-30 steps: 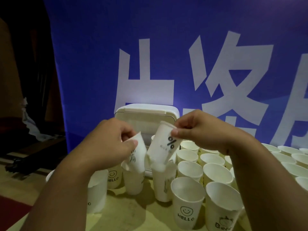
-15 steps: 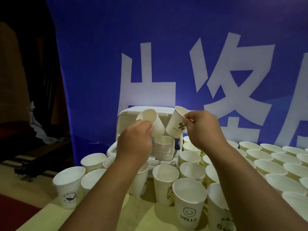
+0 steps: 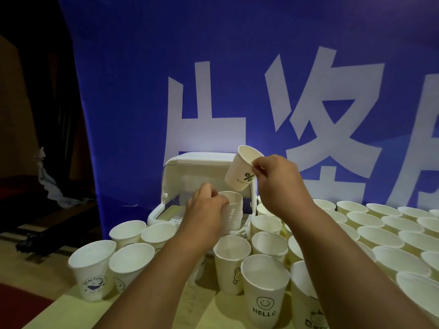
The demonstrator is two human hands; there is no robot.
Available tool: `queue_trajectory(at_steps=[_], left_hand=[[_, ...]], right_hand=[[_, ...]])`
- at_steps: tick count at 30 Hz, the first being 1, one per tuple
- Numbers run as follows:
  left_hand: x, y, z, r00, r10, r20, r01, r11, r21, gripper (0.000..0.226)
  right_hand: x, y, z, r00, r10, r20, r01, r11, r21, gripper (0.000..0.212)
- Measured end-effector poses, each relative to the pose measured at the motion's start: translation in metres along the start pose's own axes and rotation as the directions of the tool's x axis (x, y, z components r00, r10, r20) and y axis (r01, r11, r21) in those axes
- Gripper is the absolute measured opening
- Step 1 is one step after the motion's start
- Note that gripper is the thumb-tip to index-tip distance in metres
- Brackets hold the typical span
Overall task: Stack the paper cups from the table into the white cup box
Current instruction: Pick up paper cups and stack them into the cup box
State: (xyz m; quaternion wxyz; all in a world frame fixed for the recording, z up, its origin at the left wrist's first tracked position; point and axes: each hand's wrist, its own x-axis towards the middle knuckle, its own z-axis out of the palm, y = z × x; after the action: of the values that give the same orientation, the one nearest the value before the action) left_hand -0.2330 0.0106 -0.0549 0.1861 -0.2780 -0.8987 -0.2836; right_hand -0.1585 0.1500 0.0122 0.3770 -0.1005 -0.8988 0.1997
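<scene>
- Your right hand [image 3: 278,184] is raised in front of the blue banner [image 3: 133,91]. It pinches the rim of a paper cup [image 3: 241,170] between thumb and fingertips.
- That cup is printed with a percent sign. It hangs tilted, mouth up and leaning left, just above and to the right of the stack of cups [image 3: 235,210].
- Your left hand [image 3: 205,206] is lower down, at the white cup box [image 3: 180,176]. Its fingers curl onto the rim of the top cup of the stack and grasp it.
- The stack stands upright inside the box, on the box's base, with the lid swung up behind it.
- The box sits at the far side of the table [image 3: 202,302], right against the banner.
- Loose cups stand mouth up all around the box. To your right, rows of cups [image 3: 392,233] run out to the edge of view.
- Near you are a cup marked HELLO [image 3: 263,293] with a smiley face, a cup with a bear drawing [image 3: 231,267] and, at the left, a cup with a whale badge [image 3: 92,273].
</scene>
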Motion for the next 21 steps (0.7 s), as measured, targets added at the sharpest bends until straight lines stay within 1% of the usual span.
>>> queue_trajectory(at_steps=[1,3,6,7,8,11,14,15,17,21], left_hand=[[0.000,0.000,0.000,1.000,-0.003,0.008,0.004,0.999,-0.043,0.031],[-0.001,-0.001,0.000,1.000,0.011,-0.005,-0.011,0.997,-0.073,0.030],[-0.004,-0.005,-0.004,0.996,-0.009,-0.092,-0.008,0.983,-0.186,0.008],[-0.004,-0.007,-0.005,0.993,-0.018,-0.120,-0.006,0.980,-0.201,0.009],[-0.004,-0.010,-0.006,0.989,-0.024,-0.143,-0.007,0.978,-0.209,0.015],[-0.003,-0.012,-0.007,0.987,0.004,-0.163,-0.043,0.971,-0.235,0.029],[-0.005,-0.010,-0.006,0.988,0.084,-0.128,-0.111,0.970,-0.214,0.062],[-0.006,-0.009,-0.006,0.988,0.106,-0.111,-0.126,0.973,-0.196,0.066],[-0.007,-0.008,-0.008,0.990,0.113,-0.080,-0.124,0.979,-0.160,0.060],[-0.009,-0.006,-0.011,0.996,0.070,-0.046,-0.076,0.987,-0.141,0.053]], right_hand=[[-0.001,0.000,0.002,0.999,-0.020,0.031,0.020,1.000,-0.015,0.023],[-0.002,-0.001,0.005,0.995,-0.062,0.079,0.064,0.997,-0.034,0.021],[-0.003,-0.001,0.006,0.990,-0.074,0.123,0.084,0.994,-0.073,0.021],[-0.003,-0.001,0.006,0.988,-0.071,0.137,0.084,0.992,-0.092,0.022],[-0.004,-0.001,0.005,0.986,-0.066,0.152,0.082,0.991,-0.105,0.023],[-0.004,-0.003,0.008,0.970,-0.058,0.238,0.093,0.985,-0.142,0.023],[-0.006,-0.004,0.016,0.941,-0.099,0.324,0.167,0.967,-0.190,0.021],[-0.007,-0.003,0.019,0.935,-0.113,0.336,0.183,0.966,-0.183,0.021],[-0.009,-0.002,0.021,0.922,-0.108,0.372,0.186,0.966,-0.179,0.022],[-0.012,0.002,0.023,0.888,-0.040,0.459,0.115,0.984,-0.138,0.050]])
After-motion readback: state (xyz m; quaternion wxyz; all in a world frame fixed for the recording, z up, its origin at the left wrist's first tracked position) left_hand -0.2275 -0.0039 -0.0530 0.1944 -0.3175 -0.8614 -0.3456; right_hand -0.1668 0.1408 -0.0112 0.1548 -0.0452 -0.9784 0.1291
